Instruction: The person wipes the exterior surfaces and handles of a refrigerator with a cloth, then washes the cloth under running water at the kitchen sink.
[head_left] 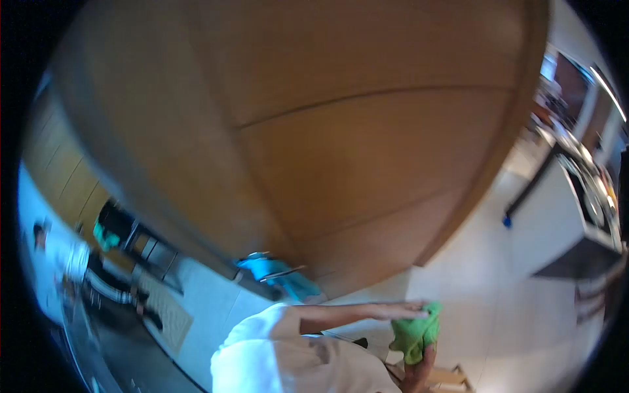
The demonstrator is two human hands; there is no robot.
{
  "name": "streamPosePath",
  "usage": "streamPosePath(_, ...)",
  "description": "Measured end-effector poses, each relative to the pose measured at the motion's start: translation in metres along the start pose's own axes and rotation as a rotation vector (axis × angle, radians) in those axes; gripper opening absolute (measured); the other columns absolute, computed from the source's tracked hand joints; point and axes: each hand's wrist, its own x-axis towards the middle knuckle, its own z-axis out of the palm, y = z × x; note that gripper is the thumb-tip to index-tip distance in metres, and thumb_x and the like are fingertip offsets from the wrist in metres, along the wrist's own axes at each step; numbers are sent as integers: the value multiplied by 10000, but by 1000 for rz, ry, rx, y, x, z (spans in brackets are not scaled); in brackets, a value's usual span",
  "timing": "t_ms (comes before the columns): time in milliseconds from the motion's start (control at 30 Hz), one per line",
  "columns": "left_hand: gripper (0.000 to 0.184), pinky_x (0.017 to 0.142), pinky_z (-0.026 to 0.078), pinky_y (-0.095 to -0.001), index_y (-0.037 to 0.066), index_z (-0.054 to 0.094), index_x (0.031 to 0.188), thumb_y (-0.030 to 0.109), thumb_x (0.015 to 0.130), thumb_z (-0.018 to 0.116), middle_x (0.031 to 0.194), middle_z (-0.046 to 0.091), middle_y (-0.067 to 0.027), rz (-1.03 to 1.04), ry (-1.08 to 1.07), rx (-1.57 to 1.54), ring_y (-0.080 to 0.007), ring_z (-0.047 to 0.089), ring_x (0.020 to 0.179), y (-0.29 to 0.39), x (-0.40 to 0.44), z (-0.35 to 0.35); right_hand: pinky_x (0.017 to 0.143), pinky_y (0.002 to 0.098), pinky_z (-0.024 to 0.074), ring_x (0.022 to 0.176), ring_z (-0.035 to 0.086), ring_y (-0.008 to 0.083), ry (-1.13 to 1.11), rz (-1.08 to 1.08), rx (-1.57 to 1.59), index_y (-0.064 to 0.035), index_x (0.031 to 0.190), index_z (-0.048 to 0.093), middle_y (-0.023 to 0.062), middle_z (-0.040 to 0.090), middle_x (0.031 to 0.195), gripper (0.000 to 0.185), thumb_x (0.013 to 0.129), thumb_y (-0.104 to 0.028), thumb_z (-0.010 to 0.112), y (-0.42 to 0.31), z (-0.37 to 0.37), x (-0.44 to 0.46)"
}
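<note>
A crumpled green cloth (415, 333) is held between my two hands, in front of my white shirt. My left hand (411, 310), the upper one in the view, grips the cloth's top edge with its fingers against it. From below, my right hand (421, 368) holds the lower edge, and its fingers are partly hidden by the cloth. The cloth hangs in folds above the pale floor.
A large brown wooden door or panel (367, 150) fills the upper middle. At its foot is a blue bag-like item (278, 272). A white counter (557, 209) with cluttered items stands right, a wooden stool-like piece (452, 378) below my hands. A person (78, 262) appears left.
</note>
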Motion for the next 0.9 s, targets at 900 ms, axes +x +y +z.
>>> streamPosePath(900, 399, 877, 473, -308, 62, 524, 1174, 221, 858, 708, 1039, 619, -49, 312, 1152, -507, -153, 586, 995, -15, -612, -71, 988, 291, 387, 1137, 514, 157, -1085, 528, -835, 10, 1326, 450, 76, 558, 1244, 553, 841, -102, 693, 350, 291, 11)
